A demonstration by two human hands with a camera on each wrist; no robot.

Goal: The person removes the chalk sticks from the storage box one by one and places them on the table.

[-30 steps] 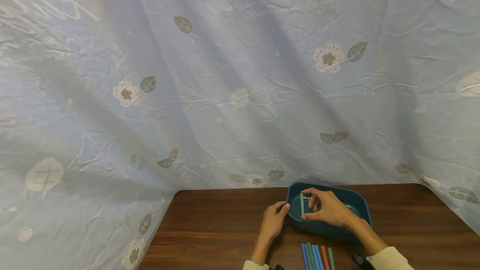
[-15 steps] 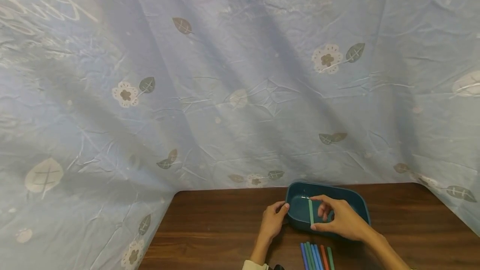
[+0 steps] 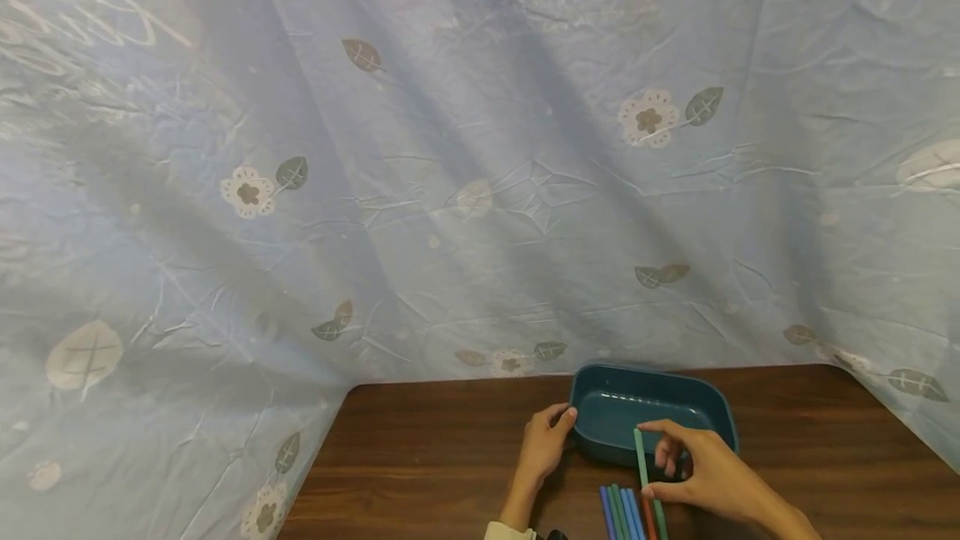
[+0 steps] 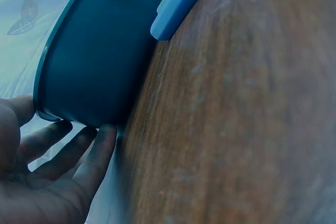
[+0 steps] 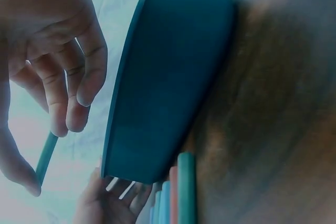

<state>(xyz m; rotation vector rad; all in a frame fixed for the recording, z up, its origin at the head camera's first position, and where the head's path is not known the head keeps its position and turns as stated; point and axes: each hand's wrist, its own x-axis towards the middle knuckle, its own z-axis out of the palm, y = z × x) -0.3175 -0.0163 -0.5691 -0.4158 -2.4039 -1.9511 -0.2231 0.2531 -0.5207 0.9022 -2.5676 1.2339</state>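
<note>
A dark teal plastic basin [image 3: 637, 402] with rounded corners stands near the far edge of the table. My left hand [image 3: 545, 444] holds its left end, thumb at the rim and fingertips against the outer wall [image 4: 100, 51]. Over the basin's near side, my right hand [image 3: 705, 473] pinches a slim green stick [image 3: 641, 452] end to end between thumb and index finger. The remaining fingers hang loosely curled beside the stick [image 5: 47, 156] in the right wrist view. Below that hand lie several sticks side by side, among them a blue one [image 3: 632, 513], a red one [image 3: 649, 520] and a green one [image 3: 660, 518].
The brown wooden table [image 3: 420, 448] reaches back to a pale blue fabric sheet [image 3: 450, 273] printed with leaves and flowers. That sheet hangs behind the table and along its sides. The row of sticks lies just in front of the basin.
With the green stick in its pinch, my right hand has come from over the basin's inside toward me and slightly right, to above the row. The left hand stays at the basin.
</note>
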